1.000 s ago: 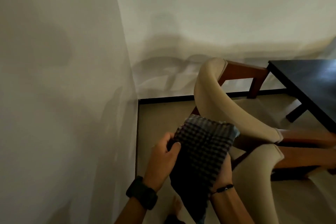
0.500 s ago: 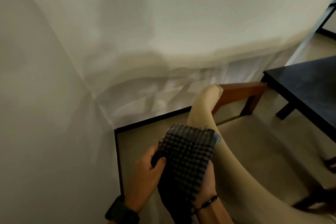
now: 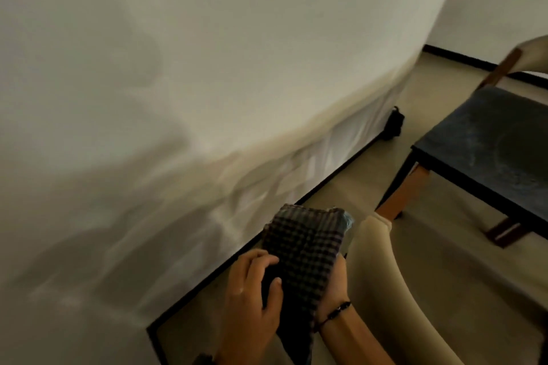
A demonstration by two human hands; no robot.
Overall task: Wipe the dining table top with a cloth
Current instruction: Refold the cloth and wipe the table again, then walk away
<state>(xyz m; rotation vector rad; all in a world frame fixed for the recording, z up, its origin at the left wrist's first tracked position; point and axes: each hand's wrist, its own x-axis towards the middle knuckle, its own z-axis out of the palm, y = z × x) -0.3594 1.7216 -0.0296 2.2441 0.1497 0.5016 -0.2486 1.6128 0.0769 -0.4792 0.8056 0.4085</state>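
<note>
A dark checked cloth [image 3: 302,249] is held upright in front of me at the lower middle. My left hand [image 3: 252,296] grips its left side with fingers curled over the fabric. My right hand [image 3: 336,284] is behind the cloth's right edge, mostly hidden, with a thin black band at the wrist. The dark dining table top [image 3: 486,145] is at the right, apart from the cloth, with its near corner toward me.
A cream padded chair back [image 3: 385,270] curves just right of my hands. The white wall [image 3: 178,98] with a black skirting line runs along the left. A small dark object [image 3: 393,124] lies on the floor by the wall. Another chair's top [image 3: 522,59] shows at the far right.
The view has swung to the right, so the table sits nearer and larger. Both hands still hold the cloth, which has shifted right next to the chair back.
</note>
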